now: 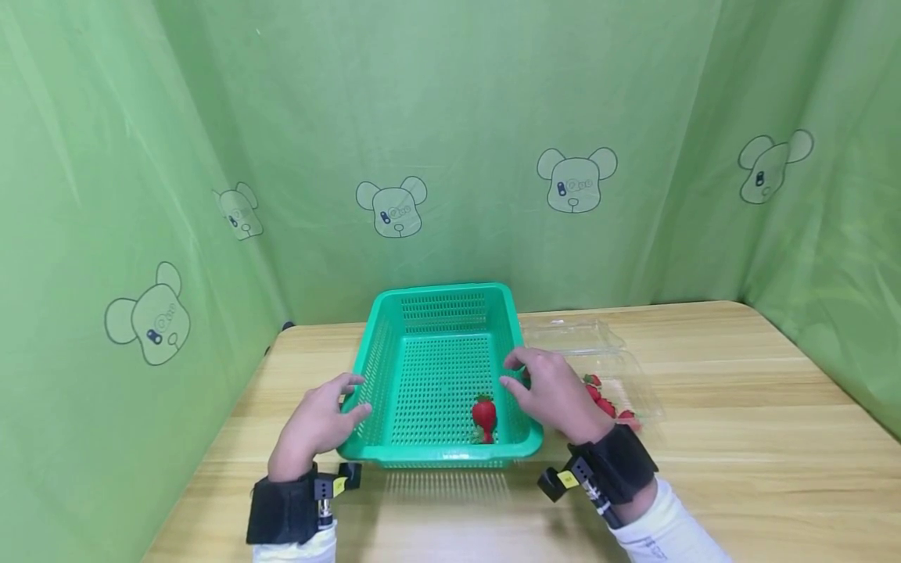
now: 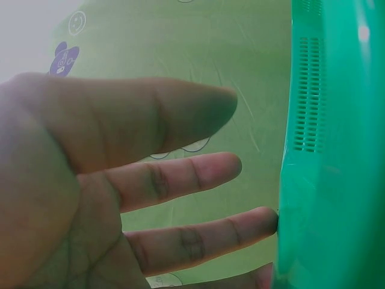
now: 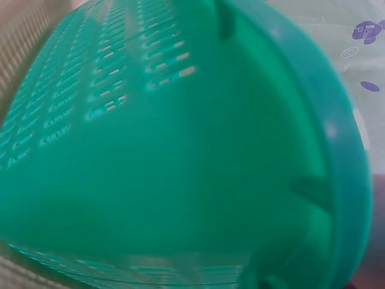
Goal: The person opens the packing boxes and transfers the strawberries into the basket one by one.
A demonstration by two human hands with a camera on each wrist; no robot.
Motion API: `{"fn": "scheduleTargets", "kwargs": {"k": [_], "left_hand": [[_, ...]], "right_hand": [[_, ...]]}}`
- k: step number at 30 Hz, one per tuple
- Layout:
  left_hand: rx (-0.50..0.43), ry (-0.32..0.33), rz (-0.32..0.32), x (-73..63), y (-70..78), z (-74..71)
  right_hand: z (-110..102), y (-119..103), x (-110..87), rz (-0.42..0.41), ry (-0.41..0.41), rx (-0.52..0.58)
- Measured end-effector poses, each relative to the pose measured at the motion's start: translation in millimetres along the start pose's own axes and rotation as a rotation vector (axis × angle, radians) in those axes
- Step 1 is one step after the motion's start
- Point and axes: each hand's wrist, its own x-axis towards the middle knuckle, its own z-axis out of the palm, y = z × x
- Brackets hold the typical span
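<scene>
A green plastic basket [image 1: 439,452] with slotted walls stands on the table. Inside it, near the front right, lies a strawberry [image 1: 484,414], with more red just below it. My left hand [image 1: 320,418] is at the basket's left rim, fingers spread and mostly straight; in the left wrist view one fingertip [image 2: 264,220] meets the green wall. At the right rim, my right hand [image 1: 556,391] is bent, thumb and forefinger apart. A bit of red shows in that gap; whether the hand touches it, I cannot tell. The right wrist view is mostly filled by the basket [image 3: 180,174].
Right of the basket, partly behind my right hand, sits a clear plastic box [image 1: 644,383] with its lid [image 1: 573,336] folded back. Several strawberries [image 1: 605,407] lie in it. A green curtain [image 1: 464,117] encloses the wooden table [image 1: 746,438].
</scene>
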Motion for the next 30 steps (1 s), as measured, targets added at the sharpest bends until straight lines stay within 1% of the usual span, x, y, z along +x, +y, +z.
{"fn": "scheduleTargets", "kwargs": {"k": [7, 15, 22, 30], "left_hand": [[-0.001, -0.006, -0.001, -0.1, 2.0, -1.7], [0.002, -0.005, 0.014, -1.2, 0.9, -0.9], [0.0, -0.009, 0.009, -1.2, 1.1, -0.4], [0.01, -0.007, 0.006, -0.1, -0.1, -0.3]], "right_hand": [[-2.2, -0.9, 0.3, 0.01, 0.001, -0.006], [-4.3, 1.9, -1.1, 0.017, 0.012, 0.005], [-8.4, 7.5, -2.1, 0.05, 0.035, -0.029], [-14.9, 10.8, -2.1, 0.074, 0.041, -0.026]]}}
